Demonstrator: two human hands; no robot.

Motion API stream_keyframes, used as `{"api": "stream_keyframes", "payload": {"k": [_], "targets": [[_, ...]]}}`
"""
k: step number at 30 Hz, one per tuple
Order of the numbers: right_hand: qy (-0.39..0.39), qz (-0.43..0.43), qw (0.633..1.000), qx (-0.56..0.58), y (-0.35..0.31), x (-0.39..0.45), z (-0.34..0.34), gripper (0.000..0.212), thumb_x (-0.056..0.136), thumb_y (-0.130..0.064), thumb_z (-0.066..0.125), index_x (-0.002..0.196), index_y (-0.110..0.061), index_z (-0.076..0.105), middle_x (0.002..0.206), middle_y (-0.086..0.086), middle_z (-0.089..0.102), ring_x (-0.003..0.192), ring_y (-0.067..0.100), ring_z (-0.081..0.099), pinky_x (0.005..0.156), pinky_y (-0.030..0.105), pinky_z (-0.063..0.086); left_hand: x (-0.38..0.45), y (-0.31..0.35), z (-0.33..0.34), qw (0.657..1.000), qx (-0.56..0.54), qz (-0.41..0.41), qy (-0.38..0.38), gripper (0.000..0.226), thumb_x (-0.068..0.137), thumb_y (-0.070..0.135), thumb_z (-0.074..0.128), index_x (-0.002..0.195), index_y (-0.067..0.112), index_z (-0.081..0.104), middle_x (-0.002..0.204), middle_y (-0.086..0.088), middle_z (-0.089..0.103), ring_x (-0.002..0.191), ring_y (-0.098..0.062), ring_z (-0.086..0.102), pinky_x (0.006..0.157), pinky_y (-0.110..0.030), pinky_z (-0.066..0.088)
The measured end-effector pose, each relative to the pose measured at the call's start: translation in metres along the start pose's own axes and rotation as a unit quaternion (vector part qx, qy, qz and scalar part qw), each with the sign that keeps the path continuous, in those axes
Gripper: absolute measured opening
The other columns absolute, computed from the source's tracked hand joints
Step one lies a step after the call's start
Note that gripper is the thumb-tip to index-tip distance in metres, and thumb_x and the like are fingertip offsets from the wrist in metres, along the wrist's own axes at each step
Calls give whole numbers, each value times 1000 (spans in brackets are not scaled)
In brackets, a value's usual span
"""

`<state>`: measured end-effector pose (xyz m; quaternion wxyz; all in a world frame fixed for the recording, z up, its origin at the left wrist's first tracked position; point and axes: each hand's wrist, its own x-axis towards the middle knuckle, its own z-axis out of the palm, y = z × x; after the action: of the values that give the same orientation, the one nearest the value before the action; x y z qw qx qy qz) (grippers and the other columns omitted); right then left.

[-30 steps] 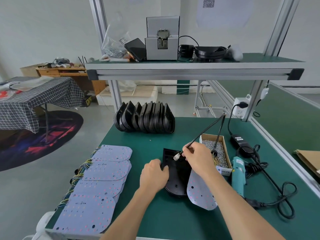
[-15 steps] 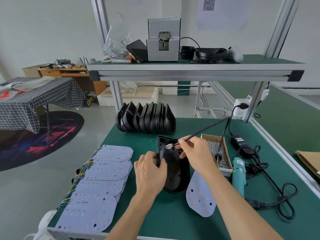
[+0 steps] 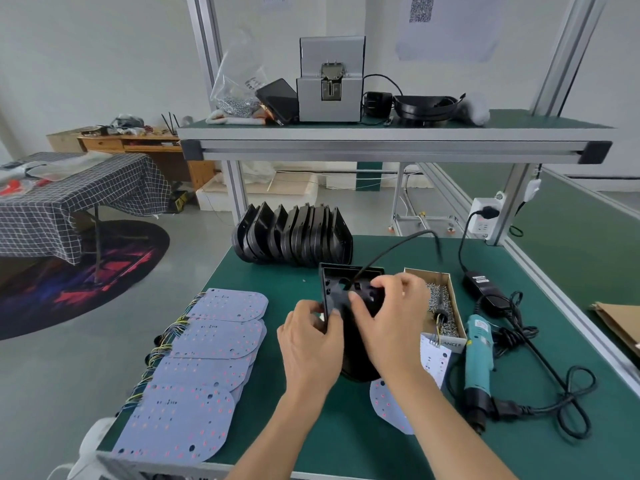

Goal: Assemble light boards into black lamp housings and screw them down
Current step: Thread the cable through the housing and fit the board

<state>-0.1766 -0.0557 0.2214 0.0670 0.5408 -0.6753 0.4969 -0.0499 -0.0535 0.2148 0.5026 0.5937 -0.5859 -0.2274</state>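
The fingers of the left hand (image 3: 311, 344) are curled round the left edge of the black moulded plastic lamp housing (image 3: 341, 296), thumb and fingertips pinching its wall, while the right hand (image 3: 391, 320) reaches over the housing's open face with its fingers bent down into the cavity; whether they pinch the thin black cable (image 3: 391, 245) or only press it there I cannot tell, as the knuckles hide the tips. The housing is tipped up off the green bench mat (image 3: 346, 445), its far wall raised, and the cable arcs out of it toward the open cardboard box of small silver screws (image 3: 441, 299) just to the housing's right. A pale lilac rounded light board (image 3: 391, 407) lies partly under the right forearm, touching the housing's near end. Left of the housing lies a fanned stack of the same boards (image 3: 207, 344); behind it stands a row of black housings on edge (image 3: 294, 233); right of the screw box lies a teal electric screwdriver (image 3: 479, 362). The likely trouble, to my eye: the cable may snag or pull back out of its hole if tugged at an angle, the tilted housing may slip from the left hand's light pinch, and the forearm may drag the loose board.
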Motion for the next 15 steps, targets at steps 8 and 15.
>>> {"api": "stream_keyframes", "payload": {"k": [8,15], "targets": [[-233,271,890,284,18,-20,-19,34,109,-31,54,78,-27,69,72,-16,68,71,6,61,69,30,44,-2,-2,-18,990,-139,28,-13,30,102,53,41,82,35,55,80,15,60,84,-8,57,74,-19,42],[-294,304,815,397,13,-16,-34,26,106,-23,59,94,-17,82,99,9,80,86,19,73,80,33,55,29,-16,-16,934,-239,54,-259,39,94,4,51,129,16,64,125,2,74,120,-21,67,100,-38,56]]}}
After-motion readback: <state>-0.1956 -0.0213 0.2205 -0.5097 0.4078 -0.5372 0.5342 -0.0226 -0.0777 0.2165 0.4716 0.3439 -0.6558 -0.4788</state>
